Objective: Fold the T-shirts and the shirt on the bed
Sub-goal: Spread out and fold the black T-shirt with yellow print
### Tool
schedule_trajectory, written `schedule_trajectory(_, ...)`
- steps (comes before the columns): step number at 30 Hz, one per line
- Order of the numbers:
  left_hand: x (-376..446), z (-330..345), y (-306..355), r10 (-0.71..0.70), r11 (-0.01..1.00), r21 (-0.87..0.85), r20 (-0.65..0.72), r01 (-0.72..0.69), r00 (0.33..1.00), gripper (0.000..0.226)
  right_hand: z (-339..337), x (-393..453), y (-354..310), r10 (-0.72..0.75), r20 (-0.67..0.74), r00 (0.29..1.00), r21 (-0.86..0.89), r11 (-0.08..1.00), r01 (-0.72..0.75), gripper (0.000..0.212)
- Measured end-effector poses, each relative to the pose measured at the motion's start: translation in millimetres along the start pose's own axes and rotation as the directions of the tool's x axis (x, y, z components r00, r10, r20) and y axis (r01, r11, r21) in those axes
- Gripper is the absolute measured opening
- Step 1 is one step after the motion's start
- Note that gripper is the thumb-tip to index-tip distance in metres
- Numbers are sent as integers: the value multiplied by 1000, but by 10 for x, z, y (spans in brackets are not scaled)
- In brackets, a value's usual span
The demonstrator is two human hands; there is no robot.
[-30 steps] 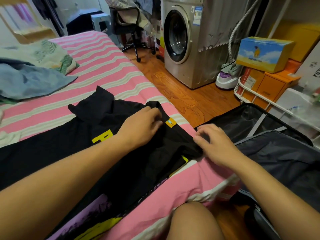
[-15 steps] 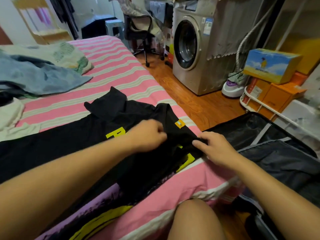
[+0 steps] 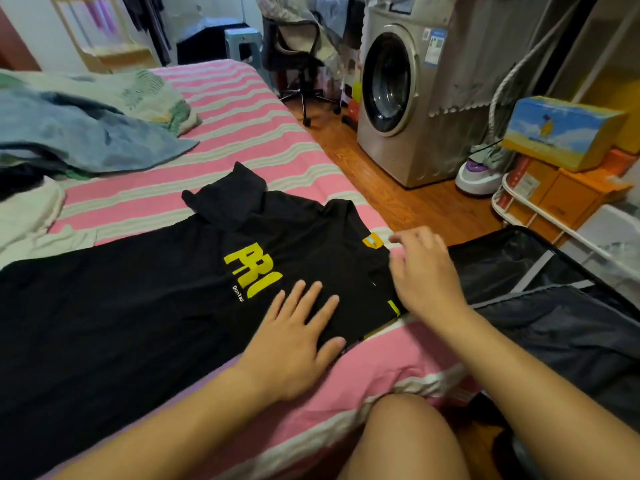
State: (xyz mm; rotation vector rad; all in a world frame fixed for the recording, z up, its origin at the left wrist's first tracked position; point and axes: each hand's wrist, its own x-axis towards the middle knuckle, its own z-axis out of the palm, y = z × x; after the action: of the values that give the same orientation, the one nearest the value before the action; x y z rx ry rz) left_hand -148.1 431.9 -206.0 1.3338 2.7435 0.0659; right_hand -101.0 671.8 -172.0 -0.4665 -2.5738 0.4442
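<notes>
Black T-shirt (image 3: 138, 299) with yellow lettering: spread flat on the pink striped bed (image 3: 242, 133), near its edge. Left hand (image 3: 294, 341): fingers straight, pressing flat on the shirt. Right hand (image 3: 424, 275): relaxed, fingers loose, holding nothing, above the shirt's edge beside the open suitcase (image 3: 554, 306).

Washing machine (image 3: 408, 98), open suitcase (image 3: 554, 306)

Washing machine (image 3: 408, 98), wooden floor (image 3: 398, 199), dimly lit.

Dim warm indoor light; soft shadows; wide-angle bending at edges; slight motion blur.
</notes>
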Motion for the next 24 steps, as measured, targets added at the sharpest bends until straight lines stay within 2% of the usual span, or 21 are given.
schedule_trajectory(1, 2, 67, 60, -17, 1000, 11, 41, 16, 999, 74, 68, 39, -173, -181, 8, 984, 22, 983, 180, 35)
schedule_trajectory(2, 10, 100, 101, -27, 1000, 15, 56, 27, 998, 74, 157, 76, -337, -321, 128, 938, 55, 947, 316, 46)
schedule_trajectory(3, 25, 91, 112, -25, 1000, 8, 66, 25, 998, 74, 266, 104, -453, -393, 311, 865, 50, 916, 398, 60)
schedule_trajectory(4, 33, 31, 88, -6, 1000, -16, 87, 7, 996, 75, 351, 154, -512, -389, 497, 776, -25, 887, 461, 72)
schedule_trajectory(5, 22, -50, 21, 24, 998, -63, 114, -17, 993, 74, 417, 217, -486, -334, 617, 712, -158, 835, 528, 79)
schedule_trajectory(6, -2, -144, -128, 46, 992, -122, 125, -31, 991, 72, 464, 300, -435, -276, 669, 690, -284, 763, 580, 79)
schedule_trajectory(7, -35, -235, -273, 55, 984, -173, 107, -36, 993, 70, 443, 360, -333, -213, 669, 712, -390, 715, 580, 75)
schedule_trajectory(8, -86, -311, -480, 31, 978, -207, 54, -19, 998, 70, 426, 433, -267, -176, 635, 752, -472, 682, 559, 69)
schedule_trajectory(10, -223, -362, -1028, -99, 976, -204, -81, 81, 992, 76, 439, 600, -323, -236, 493, 837, -552, 660, 511, 54)
schedule_trajectory(12, -284, -361, -1647, -280, 950, -181, -143, 254, 949, 74, 558, 794, -537, -355, 355, 865, -503, 707, 497, 39)
schedule_trajectory(13, -288, -364, -1951, -373, 921, -183, -149, 345, 916, 69, 657, 926, -677, -380, 327, 865, -459, 737, 497, 40)
schedule_trajectory(15, -297, -389, -2520, -517, 853, -177, -143, 492, 844, 63, 866, 1241, -1017, -361, 346, 866, -402, 777, 485, 44)
schedule_trajectory(17, -361, -336, -2992, -586, 810, -83, -101, 580, 804, 70, 1133, 1596, -1303, -288, 391, 874, -339, 838, 428, 36)
schedule_trajectory(19, -473, -153, -3227, -619, 786, -24, -32, 618, 785, 78, 1400, 1956, -1544, -206, 446, 871, -251, 905, 343, 34)
schedule_trajectory(20, -520, -34, -3267, -627, 779, -33, -40, 626, 778, 77, 1550, 2140, -1630, -175, 467, 867, -203, 933, 297, 36)
schedule_trajectory(22, -537, 123, -3288, -641, 767, -69, -109, 638, 760, 74, 1798, 2483, -1784, -86, 513, 854, -118, 978, 170, 49)
schedule_trajectory(24, -513, 148, -3290, -641, 767, -69, -110, 637, 760, 72, 1965, 2737, -1876, 35, 554, 832, -53, 999, -6, 63)
